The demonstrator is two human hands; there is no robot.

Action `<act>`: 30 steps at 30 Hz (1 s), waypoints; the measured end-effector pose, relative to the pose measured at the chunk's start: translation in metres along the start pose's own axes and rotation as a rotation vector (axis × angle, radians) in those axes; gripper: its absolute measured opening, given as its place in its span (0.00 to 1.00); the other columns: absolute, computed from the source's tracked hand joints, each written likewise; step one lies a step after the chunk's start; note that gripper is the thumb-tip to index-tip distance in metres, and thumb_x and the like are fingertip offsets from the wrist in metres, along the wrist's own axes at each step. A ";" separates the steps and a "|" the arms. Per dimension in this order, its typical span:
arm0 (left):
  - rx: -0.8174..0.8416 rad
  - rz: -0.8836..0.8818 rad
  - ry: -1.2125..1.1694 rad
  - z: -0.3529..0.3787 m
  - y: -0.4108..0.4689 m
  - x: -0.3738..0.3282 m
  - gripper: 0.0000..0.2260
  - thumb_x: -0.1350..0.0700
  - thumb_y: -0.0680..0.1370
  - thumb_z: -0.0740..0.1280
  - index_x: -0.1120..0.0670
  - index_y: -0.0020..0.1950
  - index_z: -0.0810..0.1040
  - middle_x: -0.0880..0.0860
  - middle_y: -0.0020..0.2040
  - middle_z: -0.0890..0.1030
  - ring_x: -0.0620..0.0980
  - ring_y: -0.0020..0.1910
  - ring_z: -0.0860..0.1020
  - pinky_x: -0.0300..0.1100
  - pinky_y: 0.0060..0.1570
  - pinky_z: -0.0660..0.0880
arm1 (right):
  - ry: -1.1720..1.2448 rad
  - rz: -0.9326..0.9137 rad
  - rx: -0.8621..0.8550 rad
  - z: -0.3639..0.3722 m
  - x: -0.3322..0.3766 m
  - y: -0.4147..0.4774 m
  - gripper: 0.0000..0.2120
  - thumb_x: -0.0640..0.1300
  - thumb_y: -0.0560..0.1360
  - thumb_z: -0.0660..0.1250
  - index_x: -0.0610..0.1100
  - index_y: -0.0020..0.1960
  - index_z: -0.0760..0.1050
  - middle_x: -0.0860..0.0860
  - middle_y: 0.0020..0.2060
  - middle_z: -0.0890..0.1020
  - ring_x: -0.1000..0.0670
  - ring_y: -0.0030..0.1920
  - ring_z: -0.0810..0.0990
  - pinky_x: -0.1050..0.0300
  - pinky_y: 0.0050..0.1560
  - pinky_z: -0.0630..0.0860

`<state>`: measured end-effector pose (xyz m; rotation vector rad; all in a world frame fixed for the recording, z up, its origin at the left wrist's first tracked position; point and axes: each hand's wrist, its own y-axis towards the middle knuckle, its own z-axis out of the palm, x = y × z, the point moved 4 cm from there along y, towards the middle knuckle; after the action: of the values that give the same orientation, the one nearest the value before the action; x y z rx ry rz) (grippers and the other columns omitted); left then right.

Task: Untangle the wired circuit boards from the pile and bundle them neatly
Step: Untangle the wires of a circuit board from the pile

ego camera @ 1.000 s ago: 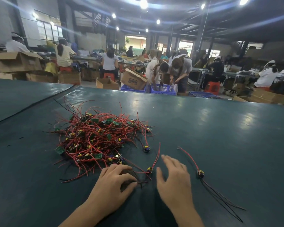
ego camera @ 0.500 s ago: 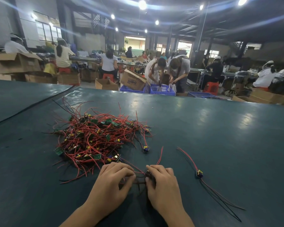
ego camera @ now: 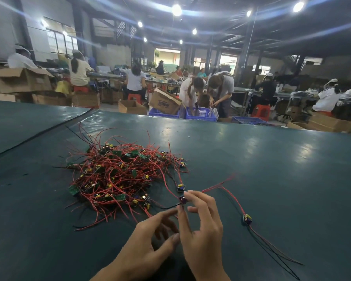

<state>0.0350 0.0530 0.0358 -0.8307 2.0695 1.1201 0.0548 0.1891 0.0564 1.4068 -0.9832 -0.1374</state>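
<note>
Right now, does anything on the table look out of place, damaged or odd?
Nothing stands out. The pile is a tangle of red wires and boards, as expected. One wired board lies apart to its right, wires trailing loose, and the right hand pinches another small board just off the table.

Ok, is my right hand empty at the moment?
No, the right hand pinches a small circuit board between its thumb and a fingertip, with the board's wires trailing off to either side.

Tangled, heaped red-wired circuit boards [ego camera: 118, 175]
</note>
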 end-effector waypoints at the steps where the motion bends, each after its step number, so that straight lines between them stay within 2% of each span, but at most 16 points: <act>1: 0.000 -0.046 -0.102 0.000 0.000 0.001 0.23 0.44 0.74 0.68 0.43 0.68 0.70 0.44 0.49 0.82 0.45 0.43 0.80 0.38 0.45 0.76 | 0.014 0.003 0.016 0.001 0.000 -0.001 0.13 0.37 0.73 0.70 0.40 0.57 0.79 0.50 0.54 0.78 0.53 0.56 0.79 0.60 0.47 0.79; 3: -0.032 -0.123 -0.236 0.000 0.002 0.002 0.24 0.46 0.72 0.68 0.44 0.68 0.71 0.49 0.48 0.82 0.46 0.41 0.80 0.40 0.45 0.77 | 0.024 0.019 0.078 0.003 -0.001 -0.004 0.18 0.34 0.71 0.70 0.41 0.59 0.78 0.50 0.56 0.78 0.55 0.58 0.78 0.59 0.50 0.79; 5: -0.092 -0.187 -0.368 0.002 0.004 0.005 0.20 0.49 0.73 0.69 0.48 0.65 0.75 0.51 0.44 0.82 0.48 0.40 0.80 0.38 0.43 0.76 | 0.033 0.030 0.156 0.007 0.000 -0.008 0.21 0.32 0.70 0.70 0.43 0.61 0.77 0.51 0.58 0.77 0.57 0.60 0.76 0.60 0.54 0.77; 7: -0.163 -0.278 -0.484 0.003 0.006 0.010 0.13 0.51 0.76 0.70 0.52 0.59 0.79 0.53 0.42 0.83 0.50 0.40 0.80 0.38 0.42 0.76 | 0.052 0.037 0.219 0.012 0.004 -0.012 0.21 0.31 0.70 0.69 0.43 0.62 0.77 0.51 0.59 0.77 0.58 0.61 0.76 0.61 0.55 0.77; 10: -0.260 -0.410 -0.679 -0.002 0.008 0.020 0.11 0.51 0.71 0.67 0.55 0.48 0.84 0.59 0.37 0.82 0.52 0.35 0.80 0.38 0.36 0.77 | 0.069 0.054 0.303 0.019 0.011 -0.016 0.23 0.31 0.70 0.68 0.44 0.63 0.76 0.52 0.61 0.77 0.58 0.63 0.76 0.62 0.57 0.76; 13: -0.336 -0.480 -0.765 -0.007 0.009 0.027 0.11 0.51 0.68 0.69 0.57 0.43 0.85 0.59 0.32 0.79 0.50 0.29 0.78 0.38 0.30 0.77 | 0.091 0.079 0.378 0.022 0.014 -0.018 0.27 0.30 0.69 0.64 0.47 0.66 0.74 0.55 0.65 0.76 0.58 0.66 0.73 0.62 0.62 0.73; 15: -0.393 -0.511 -0.793 -0.009 0.009 0.032 0.10 0.54 0.66 0.71 0.57 0.43 0.85 0.59 0.32 0.79 0.50 0.28 0.77 0.40 0.30 0.77 | 0.104 0.082 0.356 0.021 0.015 -0.017 0.28 0.31 0.70 0.65 0.49 0.68 0.73 0.57 0.65 0.76 0.57 0.66 0.74 0.61 0.61 0.74; 17: -0.446 -0.538 -0.824 -0.012 0.010 0.035 0.09 0.56 0.66 0.72 0.58 0.43 0.85 0.59 0.35 0.79 0.51 0.29 0.76 0.43 0.33 0.76 | 0.120 0.106 0.256 0.019 0.016 -0.016 0.22 0.34 0.73 0.67 0.52 0.63 0.75 0.58 0.60 0.79 0.56 0.59 0.79 0.62 0.53 0.77; 18: -0.462 -0.540 -0.835 -0.013 0.010 0.035 0.08 0.57 0.66 0.71 0.58 0.42 0.85 0.58 0.34 0.79 0.50 0.29 0.75 0.42 0.31 0.75 | 0.115 0.142 0.202 0.017 0.015 -0.015 0.17 0.37 0.73 0.68 0.53 0.58 0.76 0.58 0.53 0.81 0.56 0.52 0.81 0.64 0.46 0.78; 20: -0.462 -0.517 -0.835 -0.015 0.011 0.033 0.07 0.58 0.66 0.71 0.59 0.41 0.85 0.57 0.33 0.79 0.48 0.26 0.75 0.39 0.27 0.75 | 0.101 0.295 0.155 0.017 0.010 -0.014 0.07 0.43 0.74 0.69 0.55 0.49 0.77 0.57 0.41 0.81 0.56 0.40 0.81 0.67 0.36 0.75; 21: -0.445 -0.501 -0.823 -0.015 0.010 0.031 0.07 0.58 0.66 0.71 0.59 0.41 0.85 0.57 0.32 0.79 0.47 0.25 0.75 0.38 0.26 0.75 | 0.125 0.416 0.168 0.018 0.005 -0.015 0.04 0.45 0.75 0.70 0.55 0.46 0.78 0.56 0.39 0.82 0.56 0.36 0.81 0.68 0.34 0.74; 24: -0.359 -0.448 -0.742 -0.012 0.010 0.028 0.11 0.55 0.65 0.73 0.58 0.44 0.85 0.57 0.30 0.77 0.48 0.27 0.74 0.40 0.30 0.74 | 0.307 0.736 0.220 0.025 -0.005 -0.019 0.06 0.45 0.75 0.71 0.53 0.41 0.83 0.54 0.37 0.85 0.58 0.35 0.81 0.67 0.36 0.75; 28: -0.290 -0.397 -0.679 -0.009 0.010 0.027 0.13 0.51 0.63 0.75 0.57 0.44 0.84 0.54 0.29 0.76 0.48 0.27 0.72 0.42 0.34 0.72 | 0.408 0.849 0.265 0.028 0.000 -0.018 0.11 0.45 0.77 0.67 0.53 0.40 0.86 0.49 0.36 0.86 0.53 0.37 0.81 0.56 0.42 0.78; 30: -0.293 -0.396 -0.700 -0.009 0.010 0.028 0.12 0.52 0.64 0.74 0.57 0.42 0.83 0.55 0.28 0.75 0.49 0.27 0.71 0.46 0.36 0.71 | 0.461 0.890 0.234 0.029 0.003 -0.018 0.13 0.43 0.77 0.67 0.53 0.38 0.86 0.50 0.30 0.84 0.57 0.32 0.79 0.61 0.34 0.76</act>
<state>0.0080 0.0431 0.0227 -0.7879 1.1311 1.2678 0.0465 0.1615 0.0383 1.0152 -1.1584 0.9425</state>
